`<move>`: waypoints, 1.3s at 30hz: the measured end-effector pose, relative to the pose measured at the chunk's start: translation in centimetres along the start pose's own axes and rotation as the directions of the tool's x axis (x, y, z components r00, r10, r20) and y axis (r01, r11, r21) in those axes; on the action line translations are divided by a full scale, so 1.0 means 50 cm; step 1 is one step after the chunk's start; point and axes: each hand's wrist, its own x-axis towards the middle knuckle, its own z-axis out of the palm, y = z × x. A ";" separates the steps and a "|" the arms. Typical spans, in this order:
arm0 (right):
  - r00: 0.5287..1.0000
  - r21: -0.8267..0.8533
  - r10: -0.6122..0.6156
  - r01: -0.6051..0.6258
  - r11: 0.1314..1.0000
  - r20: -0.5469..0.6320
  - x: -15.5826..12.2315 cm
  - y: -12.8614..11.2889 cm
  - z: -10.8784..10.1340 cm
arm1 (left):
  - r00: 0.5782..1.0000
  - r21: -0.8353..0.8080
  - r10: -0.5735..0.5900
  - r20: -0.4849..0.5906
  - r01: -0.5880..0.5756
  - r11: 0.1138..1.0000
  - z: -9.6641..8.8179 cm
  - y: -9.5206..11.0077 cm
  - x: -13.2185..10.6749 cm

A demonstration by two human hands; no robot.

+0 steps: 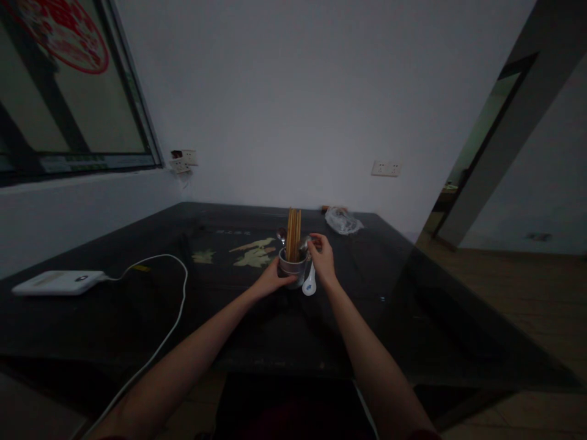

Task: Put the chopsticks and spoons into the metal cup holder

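A round metal cup (293,267) stands upright on the dark table with a bundle of wooden chopsticks (294,235) in it. My left hand (270,279) is wrapped round the cup's left and front side. At the cup's right rim, my right hand (322,255) pinches a metal spoon (305,244) whose lower part is hidden by the cup. Another metal spoon (281,234) leans out of the cup at the left of the chopsticks. A white soup spoon (309,283) with a blue mark lies on the table just right of the cup, below my right hand.
A crumpled clear plastic bag (342,220) lies near the table's back edge. At the left, a white power bank-like device (57,283) has a white cable (184,293) that runs over the table's front edge. A wall bounds the back.
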 end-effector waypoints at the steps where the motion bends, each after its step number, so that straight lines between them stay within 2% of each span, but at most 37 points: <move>1: 1.000 -0.008 -0.007 0.007 1.000 0.003 0.001 0.003 -0.001 | 1.000 -0.003 0.004 0.004 -0.004 1.000 0.000 0.000 0.000; 12: 0.998 -0.043 -0.052 0.051 0.998 -0.023 0.011 0.019 -0.008 | 1.000 0.011 0.026 0.005 -0.026 1.000 0.003 0.003 -0.002; 20: 0.991 -0.019 -0.082 0.080 0.997 -0.107 0.019 -0.019 -0.025 | 1.000 0.010 0.021 -0.010 -0.021 1.000 -0.001 0.008 -0.001; 25: 0.989 0.055 -0.076 0.084 0.995 -0.126 0.031 -0.037 -0.052 | 1.000 0.016 0.004 -0.019 -0.004 1.000 -0.005 0.006 -0.001; 29: 0.992 0.032 -0.068 0.072 0.997 -0.102 0.041 -0.041 -0.098 | 0.999 0.031 0.016 -0.029 -0.015 0.999 -0.005 0.009 -0.004; 31: 0.996 -0.013 -0.073 0.072 0.997 -0.048 0.040 -0.031 -0.128 | 0.999 0.060 0.026 -0.032 -0.024 0.998 -0.004 0.015 -0.005; 34: 0.997 -0.123 -0.057 0.063 0.990 0.051 0.028 0.009 -0.170 | 0.999 0.094 0.030 -0.030 -0.027 0.995 -0.002 0.025 -0.007; 37: 1.000 -0.286 -0.003 0.002 0.958 -0.006 0.012 0.066 -0.194 | 1.000 0.087 0.018 -0.019 -0.017 0.996 0.000 0.029 -0.008; 39: 0.999 -0.358 0.026 -0.013 0.934 0.031 0.005 0.097 -0.196 | 1.000 0.078 0.012 -0.016 -0.011 0.997 0.001 0.032 -0.009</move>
